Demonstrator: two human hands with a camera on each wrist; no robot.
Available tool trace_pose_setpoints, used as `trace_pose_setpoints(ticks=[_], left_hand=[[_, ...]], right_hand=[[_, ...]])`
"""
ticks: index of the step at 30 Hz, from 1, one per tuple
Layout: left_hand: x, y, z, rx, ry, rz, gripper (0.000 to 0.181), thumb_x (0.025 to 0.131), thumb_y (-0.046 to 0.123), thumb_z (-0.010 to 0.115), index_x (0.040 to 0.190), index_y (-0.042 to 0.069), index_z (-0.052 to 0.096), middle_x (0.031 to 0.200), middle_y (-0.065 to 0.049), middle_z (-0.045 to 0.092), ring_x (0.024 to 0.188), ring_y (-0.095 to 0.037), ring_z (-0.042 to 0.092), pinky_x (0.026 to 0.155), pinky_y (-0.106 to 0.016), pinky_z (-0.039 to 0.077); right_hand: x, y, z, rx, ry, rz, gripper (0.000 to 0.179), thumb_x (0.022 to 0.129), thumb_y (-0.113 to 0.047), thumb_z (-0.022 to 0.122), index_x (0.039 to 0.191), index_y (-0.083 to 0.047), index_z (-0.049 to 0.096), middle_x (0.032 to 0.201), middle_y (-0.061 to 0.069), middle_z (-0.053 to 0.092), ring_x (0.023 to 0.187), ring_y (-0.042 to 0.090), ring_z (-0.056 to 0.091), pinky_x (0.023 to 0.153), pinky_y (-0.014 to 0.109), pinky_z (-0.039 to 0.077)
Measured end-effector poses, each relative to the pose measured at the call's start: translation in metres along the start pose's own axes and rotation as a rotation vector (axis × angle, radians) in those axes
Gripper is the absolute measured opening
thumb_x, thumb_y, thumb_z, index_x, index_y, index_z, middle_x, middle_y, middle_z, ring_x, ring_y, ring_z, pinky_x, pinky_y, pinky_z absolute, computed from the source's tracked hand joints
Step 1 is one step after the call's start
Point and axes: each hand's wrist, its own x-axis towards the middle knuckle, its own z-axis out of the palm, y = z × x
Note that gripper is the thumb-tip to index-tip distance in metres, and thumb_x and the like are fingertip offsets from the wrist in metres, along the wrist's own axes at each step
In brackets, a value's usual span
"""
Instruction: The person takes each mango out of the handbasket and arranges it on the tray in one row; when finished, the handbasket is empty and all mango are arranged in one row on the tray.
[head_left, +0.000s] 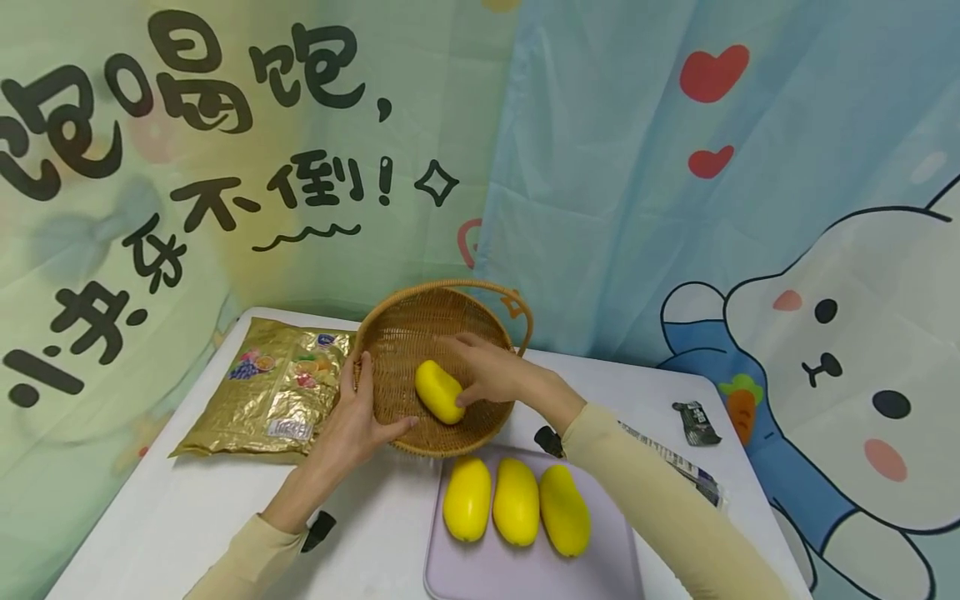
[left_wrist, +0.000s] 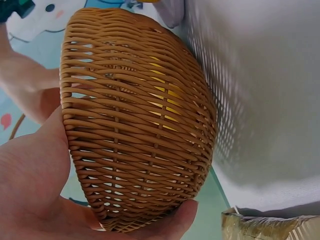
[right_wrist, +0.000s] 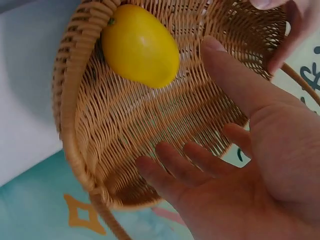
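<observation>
My left hand (head_left: 362,423) grips a brown wicker basket (left_wrist: 135,120) by its left side, thumb at the rim and fingers round the outer weave. The basket is tilted, its opening facing me. Inside it lies one yellow mango (right_wrist: 141,46), low against the wall; a bit of yellow also shows through the weave in the left wrist view. My right hand (head_left: 491,371) reaches into the basket, its fingers spread. In the right wrist view that hand is apart from the mango and holds nothing. Three more mangoes (head_left: 516,502) lie side by side on a lilac tray (head_left: 480,575).
A gold foil bag (head_left: 255,400) lies left of the basket on the white table (head_left: 375,525). At the right are a small black packet (head_left: 696,423) and a long printed wrapper (head_left: 675,458), partly behind my right sleeve. Printed curtains (head_left: 600,167) hang behind the table.
</observation>
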Motion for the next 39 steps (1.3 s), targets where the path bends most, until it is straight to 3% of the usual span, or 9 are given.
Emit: trace_pose_setpoints(ticks=[6,13,18,25,32,39], left_hand=[[-0.001,-0.002,0.002,-0.006,0.026,0.038,0.124,0.08,0.041,0.087,0.161,-0.005,0.004,0.167,-0.025,-0.005,0.078,-0.03,0.067,0.061,-0.027,0.055],[-0.001,-0.002,0.002,-0.01,0.04,0.053,0.124,0.08,0.04,0.087,0.161,-0.005,0.005,0.167,-0.025,-0.003,0.086,-0.034,0.068,0.066,-0.031,0.058],[-0.001,-0.001,0.002,-0.008,0.036,0.05,0.124,0.08,0.04,0.087,0.161,-0.005,0.004,0.167,-0.026,-0.002,0.079,-0.031,0.067,0.061,-0.027,0.055],[-0.002,0.0,0.002,-0.012,0.038,0.054,0.123,0.08,0.039,0.087,0.161,-0.005,0.005,0.166,-0.027,-0.003,0.081,-0.032,0.067,0.062,-0.028,0.056],[-0.003,0.0,0.002,-0.011,0.052,0.063,0.122,0.08,0.038,0.088,0.16,-0.006,0.007,0.166,-0.029,0.0,0.094,-0.04,0.068,0.072,-0.037,0.061],[-0.002,-0.001,0.002,-0.013,0.052,0.062,0.122,0.08,0.039,0.087,0.16,-0.006,0.007,0.166,-0.028,-0.001,0.094,-0.04,0.069,0.073,-0.038,0.061]], right_hand=[[0.015,0.0,0.015,-0.009,-0.072,0.013,0.092,0.089,-0.018,0.079,0.163,-0.019,0.024,0.167,0.015,0.023,0.145,0.036,0.042,0.114,0.05,0.042],[0.027,0.002,0.024,-0.031,-0.092,0.08,0.092,0.088,-0.017,0.081,0.162,-0.024,0.026,0.169,0.017,0.017,0.148,0.036,0.036,0.115,0.052,0.04],[0.032,0.005,0.028,-0.04,-0.104,0.107,0.094,0.087,-0.016,0.082,0.162,-0.025,0.026,0.167,0.015,0.023,0.147,0.036,0.037,0.115,0.053,0.04],[0.037,0.007,0.035,-0.064,-0.109,0.108,0.097,0.086,-0.016,0.083,0.163,-0.026,0.024,0.166,0.014,0.027,0.149,0.035,0.035,0.115,0.052,0.041],[0.04,0.007,0.039,-0.095,-0.123,0.087,0.087,0.085,-0.016,0.083,0.158,-0.02,0.036,0.165,0.012,0.031,0.151,0.032,0.032,0.121,0.046,0.035],[0.046,0.005,0.043,-0.101,-0.146,0.087,0.091,0.086,-0.017,0.083,0.16,-0.025,0.031,0.167,0.011,0.028,0.153,0.033,0.027,0.122,0.05,0.032]])
